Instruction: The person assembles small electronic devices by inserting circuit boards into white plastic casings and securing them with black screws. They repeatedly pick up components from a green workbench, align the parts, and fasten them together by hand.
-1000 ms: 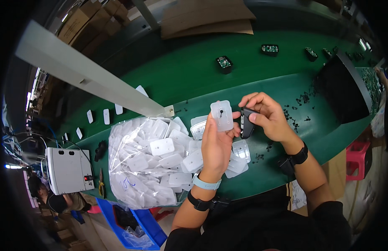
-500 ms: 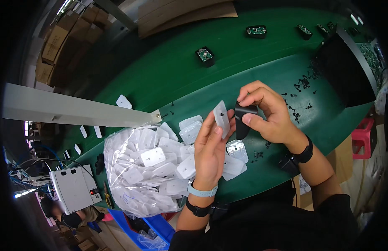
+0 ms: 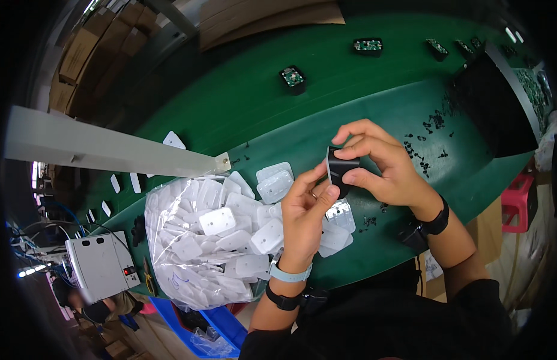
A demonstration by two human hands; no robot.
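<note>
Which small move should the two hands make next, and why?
Perhaps gently press the white plastic cover flush against the black plastic housing: the left hand holds the cover at the housing's left side, while the right hand holds the housing.

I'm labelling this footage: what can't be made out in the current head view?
Head view:
Inside of case: hidden by cover.
Lower pieces in bag: hidden beneath upper pieces.
Cardboard: cut off by top edge.
Far boards: too small for details.
</note>
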